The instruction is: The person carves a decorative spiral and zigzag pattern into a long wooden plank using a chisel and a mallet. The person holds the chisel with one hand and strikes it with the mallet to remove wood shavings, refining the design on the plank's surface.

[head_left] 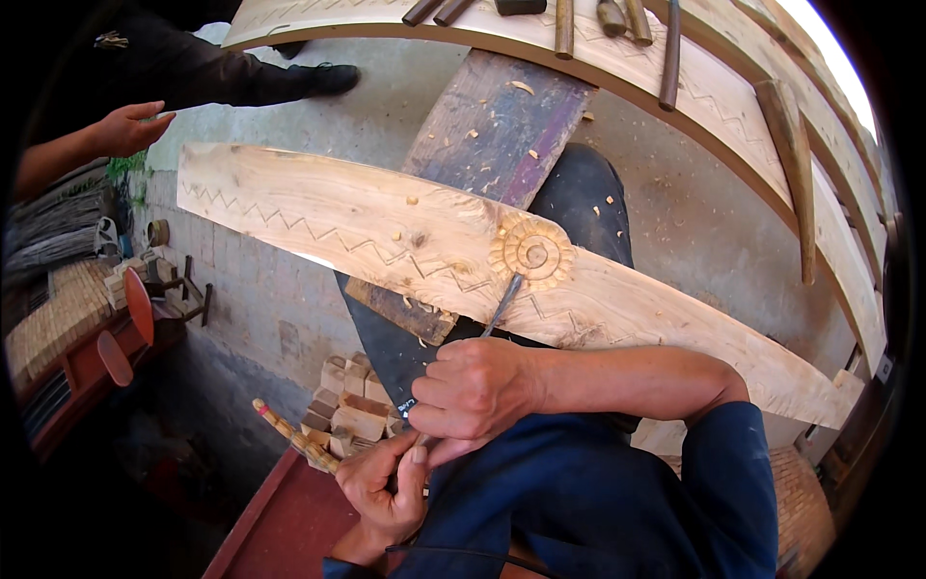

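Observation:
A long pale wooden board [338,207] lies slantwise before me, with a zigzag line cut along it. A round flower carving [533,253] with petals and rings stands out on its middle. My right hand [473,391] is closed around a carving chisel [503,304], whose steel tip meets the carving's near rim. Lower and to the left, my left hand [386,492] is closed at the rear end of the chisel's handle, which is mostly hidden by the hands. A knotty bamboo stick [294,436] runs behind the left hand; I cannot tell whether it is touched.
A dark, worn plank [492,125] passes under the board, with wood chips on it. Beyond, a long curved beam [714,106] bears several tools and a tapered wooden stick [793,174]. Another person's hand [133,128] shows at left. Wood blocks [347,405] are piled below the board.

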A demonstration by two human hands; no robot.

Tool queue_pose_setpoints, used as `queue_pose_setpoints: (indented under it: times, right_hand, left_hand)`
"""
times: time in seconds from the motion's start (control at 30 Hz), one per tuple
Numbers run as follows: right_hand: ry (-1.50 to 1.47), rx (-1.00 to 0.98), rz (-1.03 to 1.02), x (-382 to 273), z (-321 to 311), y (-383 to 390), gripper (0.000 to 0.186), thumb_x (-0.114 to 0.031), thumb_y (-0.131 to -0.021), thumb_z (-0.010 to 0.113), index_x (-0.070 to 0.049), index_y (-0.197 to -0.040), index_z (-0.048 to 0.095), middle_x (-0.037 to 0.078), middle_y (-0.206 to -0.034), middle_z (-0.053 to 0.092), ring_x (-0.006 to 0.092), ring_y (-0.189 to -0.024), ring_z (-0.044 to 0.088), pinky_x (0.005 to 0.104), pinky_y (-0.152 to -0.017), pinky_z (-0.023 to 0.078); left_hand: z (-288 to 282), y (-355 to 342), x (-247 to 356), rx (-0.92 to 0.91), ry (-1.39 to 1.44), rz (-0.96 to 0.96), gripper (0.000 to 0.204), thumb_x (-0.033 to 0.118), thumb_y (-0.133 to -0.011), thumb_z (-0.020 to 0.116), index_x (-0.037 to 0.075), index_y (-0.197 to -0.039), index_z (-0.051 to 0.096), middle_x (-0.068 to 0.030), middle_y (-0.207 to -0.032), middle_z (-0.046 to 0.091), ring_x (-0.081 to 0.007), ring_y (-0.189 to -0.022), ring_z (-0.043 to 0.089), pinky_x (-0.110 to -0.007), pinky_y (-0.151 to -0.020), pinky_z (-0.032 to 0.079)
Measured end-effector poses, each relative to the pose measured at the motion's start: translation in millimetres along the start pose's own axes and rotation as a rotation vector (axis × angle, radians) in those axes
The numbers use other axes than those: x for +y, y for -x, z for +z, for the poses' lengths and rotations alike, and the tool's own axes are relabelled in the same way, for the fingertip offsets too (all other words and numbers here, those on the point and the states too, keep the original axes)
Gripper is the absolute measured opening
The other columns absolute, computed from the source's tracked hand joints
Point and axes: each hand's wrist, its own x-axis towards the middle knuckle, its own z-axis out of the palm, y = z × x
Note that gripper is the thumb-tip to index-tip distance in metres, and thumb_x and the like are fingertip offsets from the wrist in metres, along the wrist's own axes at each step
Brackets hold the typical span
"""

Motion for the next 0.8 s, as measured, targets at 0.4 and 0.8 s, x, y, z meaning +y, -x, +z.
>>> queue_pose_setpoints:
  times: [0.4,0.8]
  right_hand:
    - [0.078,-0.017,0.005,9.7,6.6,4.2,0.052,-0.057,-0.089,0.081,-0.012,-0.078,0.057,0.003,-0.073,0.053,0.0203,-0.06,0.06,0.0354,-0.056,0.048]
    - [0.277,-0.04,-0.129,-6.3,3.8,7.6,0.052,-0.055,-0.094,0.071,-0.012,-0.073,0.05,0.001,-0.067,0.047,0.0187,-0.057,0.054,0.0341,-0.056,0.04]
  left_hand:
    - [8.2,-11.2,-31.0,0.019,0.022,0.051,0.017,0.008,-0.095,0.072,-0.006,-0.096,0.08,-0.0104,-0.068,0.07,-0.0152,-0.06,0.066,-0.031,-0.059,0.049]
    - [17.9,10.8,-47.1,0.008,0.024,0.246,0.024,0.011,-0.085,0.081,-0.005,-0.103,0.082,-0.0138,-0.071,0.071,-0.0272,-0.059,0.071,-0.034,-0.06,0.055]
